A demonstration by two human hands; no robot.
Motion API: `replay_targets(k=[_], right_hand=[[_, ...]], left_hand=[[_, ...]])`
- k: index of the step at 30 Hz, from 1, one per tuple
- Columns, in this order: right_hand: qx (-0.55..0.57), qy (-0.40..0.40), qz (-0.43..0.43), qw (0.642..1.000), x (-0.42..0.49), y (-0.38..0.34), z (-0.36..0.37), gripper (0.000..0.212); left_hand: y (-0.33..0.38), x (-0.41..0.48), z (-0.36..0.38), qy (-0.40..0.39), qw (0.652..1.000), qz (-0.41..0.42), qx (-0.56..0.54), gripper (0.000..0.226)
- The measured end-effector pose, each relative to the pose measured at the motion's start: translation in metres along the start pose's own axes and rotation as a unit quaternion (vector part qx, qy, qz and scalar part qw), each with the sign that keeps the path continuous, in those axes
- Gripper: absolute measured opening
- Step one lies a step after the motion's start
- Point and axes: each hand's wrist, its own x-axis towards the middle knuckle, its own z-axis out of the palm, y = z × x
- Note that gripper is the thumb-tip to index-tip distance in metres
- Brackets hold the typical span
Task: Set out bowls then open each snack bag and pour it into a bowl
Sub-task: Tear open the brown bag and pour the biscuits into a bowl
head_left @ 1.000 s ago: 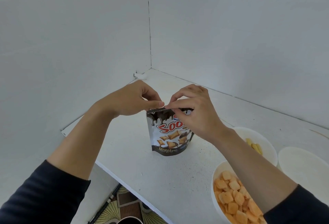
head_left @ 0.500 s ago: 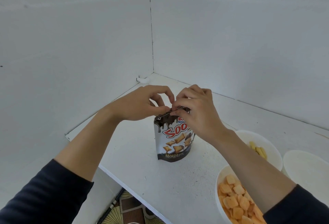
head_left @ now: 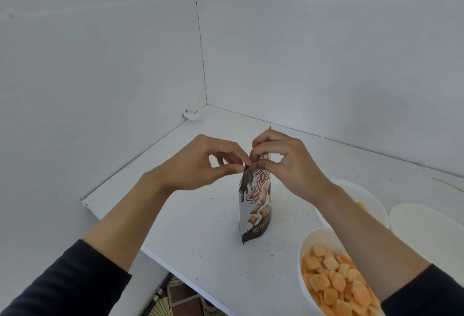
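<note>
A white and dark brown snack bag (head_left: 255,205) with red lettering stands upright on the white table (head_left: 200,215), turned narrow side towards me. My left hand (head_left: 200,165) pinches the top edge of the bag between thumb and fingers. My right hand (head_left: 283,162) pinches the same top edge from the other side, and a strip of the bag sticks up above its fingers. At the lower right, a white bowl (head_left: 307,243) holds orange square crackers. Behind it a second white bowl (head_left: 361,196) holds a few yellow pieces, mostly hidden by my right forearm. A third white bowl (head_left: 426,225) appears to hold nothing.
Two white walls meet in a corner behind the table. The table's front edge runs diagonally at the lower left, with a patterned floor and a dark rod (head_left: 157,295) below it. A small white fitting (head_left: 192,115) sits in the far corner.
The bag has turned from facing me to edge-on. My hands have come closer together at its top, and a strip of the top now sticks up above my right fingers.
</note>
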Motion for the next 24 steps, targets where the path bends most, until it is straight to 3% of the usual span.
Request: replay_targets(k=[3, 8, 17, 20, 24], right_hand=[[-0.014, -0.027, -0.013, 0.999, 0.0, 0.001, -0.001, 0.018], [-0.01, -0.045, -0.003, 0.999, -0.001, 0.008, -0.007, 0.011], [-0.041, -0.04, 0.004, 0.998, -0.011, 0.02, -0.024, 0.008], [-0.055, -0.043, -0.003, 0.998, -0.008, 0.016, -0.02, 0.009], [-0.056, -0.061, 0.009, 0.996, -0.006, 0.009, -0.02, 0.01]], left_hand=[[-0.004, 0.009, 0.001, 0.017, 0.999, 0.03, 0.041, 0.01], [-0.003, 0.017, 0.007, -0.024, 0.993, 0.07, 0.092, 0.01], [-0.02, 0.0, -0.01, 0.012, 0.992, 0.038, 0.123, 0.013], [-0.017, 0.002, -0.01, -0.017, 0.993, 0.036, 0.11, 0.012], [-0.011, 0.013, -0.007, -0.069, 0.99, -0.001, 0.121, 0.028]])
